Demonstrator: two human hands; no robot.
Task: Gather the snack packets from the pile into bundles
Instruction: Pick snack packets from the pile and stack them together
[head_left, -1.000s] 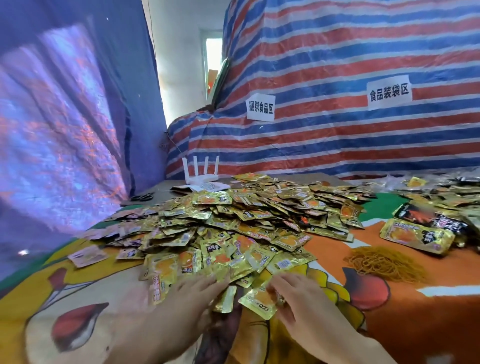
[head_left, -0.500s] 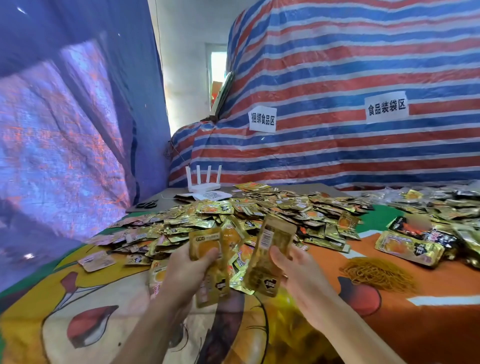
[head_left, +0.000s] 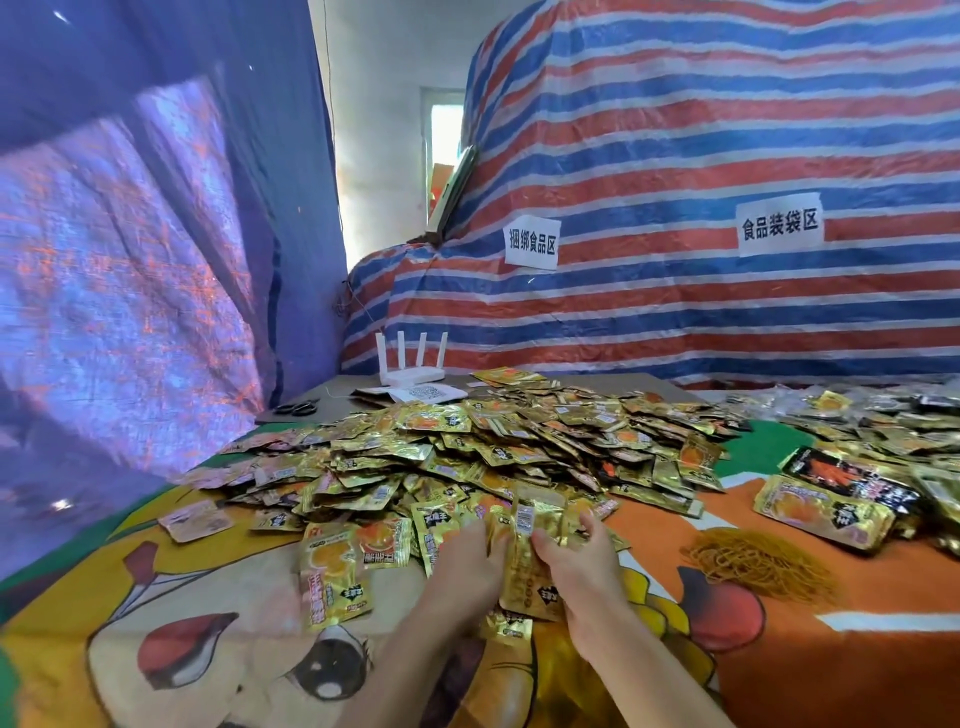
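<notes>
A big pile of gold snack packets (head_left: 467, 447) covers the middle of the table. At its near edge both my hands hold a small stack of gold packets (head_left: 530, 561) upright between them. My left hand (head_left: 467, 566) grips the stack's left side, and my right hand (head_left: 582, 566) grips its right side with the thumb across the front. One loose packet (head_left: 335, 577) lies flat just left of my left hand, and another (head_left: 506, 626) peeks out under the stack.
A heap of yellow rubber bands (head_left: 753, 561) lies right of my hands. Larger gold and black packets (head_left: 826, 512) sit at the right. A white router (head_left: 410, 364), papers and scissors (head_left: 296, 408) stand behind the pile. Tarps hang left and behind.
A second ago both hands were picking packets off the table. They lifted one packet each, and now they have come together low at the pile's edge, holding the packets as one stack.
</notes>
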